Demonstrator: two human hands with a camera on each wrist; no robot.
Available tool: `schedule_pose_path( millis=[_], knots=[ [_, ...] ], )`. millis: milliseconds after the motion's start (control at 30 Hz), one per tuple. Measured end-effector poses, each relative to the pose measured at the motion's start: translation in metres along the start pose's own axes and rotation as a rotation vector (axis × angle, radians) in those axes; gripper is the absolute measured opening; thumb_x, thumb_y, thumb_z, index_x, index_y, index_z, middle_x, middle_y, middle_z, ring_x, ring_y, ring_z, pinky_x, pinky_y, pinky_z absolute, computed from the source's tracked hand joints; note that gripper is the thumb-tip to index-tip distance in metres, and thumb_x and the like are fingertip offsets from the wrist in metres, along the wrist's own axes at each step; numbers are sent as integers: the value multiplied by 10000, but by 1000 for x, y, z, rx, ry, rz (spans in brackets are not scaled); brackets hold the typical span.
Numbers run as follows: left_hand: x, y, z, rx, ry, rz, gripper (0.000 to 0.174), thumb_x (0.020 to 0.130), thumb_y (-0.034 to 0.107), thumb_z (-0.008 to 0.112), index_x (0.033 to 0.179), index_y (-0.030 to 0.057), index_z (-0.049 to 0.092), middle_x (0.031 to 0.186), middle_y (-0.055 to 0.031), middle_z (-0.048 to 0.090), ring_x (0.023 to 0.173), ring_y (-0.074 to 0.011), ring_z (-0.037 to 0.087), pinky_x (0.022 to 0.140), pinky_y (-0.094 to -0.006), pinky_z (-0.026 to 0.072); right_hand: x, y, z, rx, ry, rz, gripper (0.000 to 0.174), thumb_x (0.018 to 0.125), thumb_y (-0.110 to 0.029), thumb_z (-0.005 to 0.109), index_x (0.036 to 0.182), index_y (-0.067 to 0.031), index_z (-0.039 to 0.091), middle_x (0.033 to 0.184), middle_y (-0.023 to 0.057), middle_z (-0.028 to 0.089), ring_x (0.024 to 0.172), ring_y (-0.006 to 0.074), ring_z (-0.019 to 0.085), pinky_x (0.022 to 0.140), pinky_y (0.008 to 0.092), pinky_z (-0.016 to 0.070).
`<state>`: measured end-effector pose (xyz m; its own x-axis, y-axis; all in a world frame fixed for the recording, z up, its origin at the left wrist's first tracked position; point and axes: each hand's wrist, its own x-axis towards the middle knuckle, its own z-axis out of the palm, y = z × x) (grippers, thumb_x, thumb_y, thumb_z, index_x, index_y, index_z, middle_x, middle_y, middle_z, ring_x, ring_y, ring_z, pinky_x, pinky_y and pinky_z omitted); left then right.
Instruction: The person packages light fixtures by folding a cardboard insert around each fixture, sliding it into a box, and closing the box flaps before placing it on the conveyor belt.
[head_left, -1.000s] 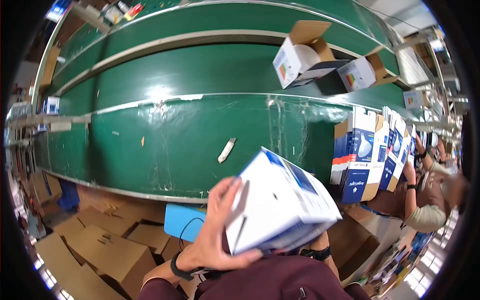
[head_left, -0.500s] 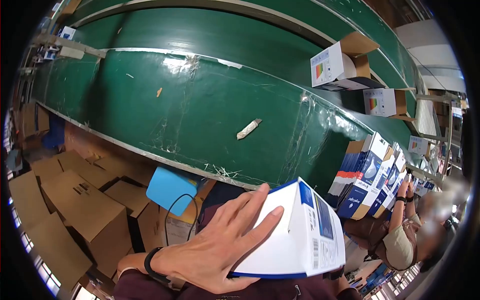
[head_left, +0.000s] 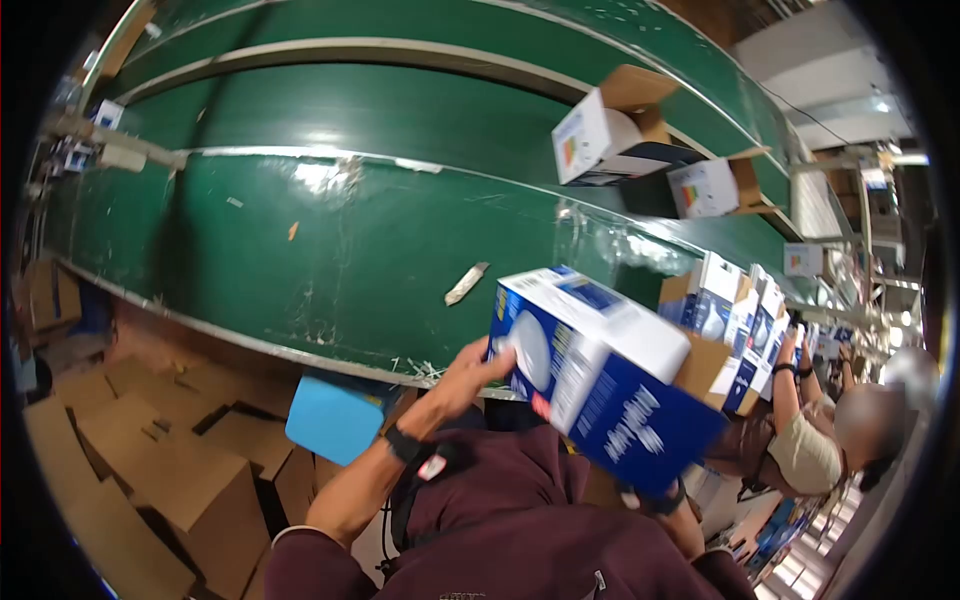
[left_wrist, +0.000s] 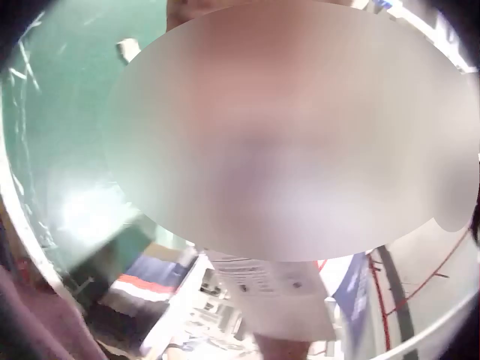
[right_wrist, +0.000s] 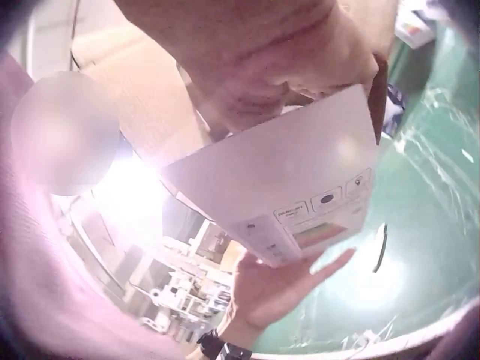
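Observation:
A blue-and-white light bulb box (head_left: 575,350) is held up in front of my torso, tilted, with a lamp picture on one side. Its cardboard-brown inner flap and large blue flap stand out at the right end. My left hand (head_left: 475,375) grips the box's left end, thumb on the picture side. In the right wrist view my left hand (right_wrist: 274,292) lies under the printed panel. My right hand (right_wrist: 300,56) has its fingers curled at the box's open end, fingertips hidden behind the white edge. Most of the left wrist view is blurred.
A utility knife (head_left: 466,284) lies on the green bench (head_left: 380,270). Two open boxes (head_left: 585,145) stand on the back ledge. Several flattened cartons (head_left: 715,300) are stacked at the right, beside another person (head_left: 800,445). Brown cartons (head_left: 180,460) and a blue stool (head_left: 335,418) sit below left.
The box has turned from its white side to its blue picture side and risen toward the bench. My left hand has gone from spread across the white panel to gripping the left end.

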<state>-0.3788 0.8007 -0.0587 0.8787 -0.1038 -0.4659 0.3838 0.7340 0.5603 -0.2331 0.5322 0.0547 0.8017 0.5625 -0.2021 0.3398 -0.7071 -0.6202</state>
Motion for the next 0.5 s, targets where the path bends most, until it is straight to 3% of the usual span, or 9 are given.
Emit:
schedule_pose_path(
  millis=[67,100,167,200,267,333,367,400,500],
  knots=[
    [46,-28,-14,145,77,164,504,1117,389,563,1475,35,558,1274,7,632,1172,-105,534,1058,-317,443,43,-3,21,-125,10,-64,318,956,-263,735,1040,36,668,862,251,716,850,439,721,750,489,578],
    [57,-25,-6,164,166,184,580,1111,393,560,1556,27,490,1406,-74,615,1250,-167,550,1105,-345,432,63,-6,37,-231,-5,-19,323,953,-268,740,1035,37,668,852,252,717,844,441,723,745,491,578],
    [74,-47,-19,908,489,262,593,1097,335,553,1566,-14,455,1603,-252,464,1494,-366,449,1216,-427,362,92,-19,70,-456,-70,206,349,949,-296,750,1005,36,659,871,264,718,859,441,722,747,494,579],
    [73,-32,-14,896,460,259,585,1076,279,563,1572,-7,442,1636,-314,379,1516,-444,396,1222,-466,357,97,-19,75,-453,-10,178,375,946,-315,751,1012,44,666,898,265,715,881,446,713,758,500,571],
    [67,-6,-6,822,470,424,580,1070,254,579,1574,1,445,1638,-302,384,1510,-434,408,1222,-461,360,108,-20,80,-440,102,107,430,941,-354,752,1025,61,680,953,266,709,925,456,696,781,513,555],
    [53,22,0,821,487,615,578,1066,217,594,1587,22,439,1641,-278,397,1505,-396,433,1220,-439,366,113,-19,74,-369,34,-57,365,970,-294,725,1024,58,651,983,279,704,941,460,695,794,516,567],
    [41,50,14,734,441,597,575,1086,232,564,1598,13,419,1667,-253,367,1532,-353,399,1228,-432,351,114,-19,69,-338,3,-136,333,984,-264,712,1024,57,636,998,286,701,949,462,695,801,517,573],
    [34,65,24,706,388,569,645,1080,276,580,1613,-15,364,1687,-261,315,1561,-356,338,1251,-437,307,114,-22,66,-344,-70,-58,324,999,-254,691,1062,55,616,1016,278,690,950,479,683,807,539,566],
    [25,73,53,663,237,475,951,1027,426,654,1641,-104,159,1726,-312,137,1625,-385,145,1304,-451,157,107,-18,79,-336,141,-67,264,1009,-196,659,1072,53,599,1040,289,678,954,480,680,790,546,562]
  ],
)
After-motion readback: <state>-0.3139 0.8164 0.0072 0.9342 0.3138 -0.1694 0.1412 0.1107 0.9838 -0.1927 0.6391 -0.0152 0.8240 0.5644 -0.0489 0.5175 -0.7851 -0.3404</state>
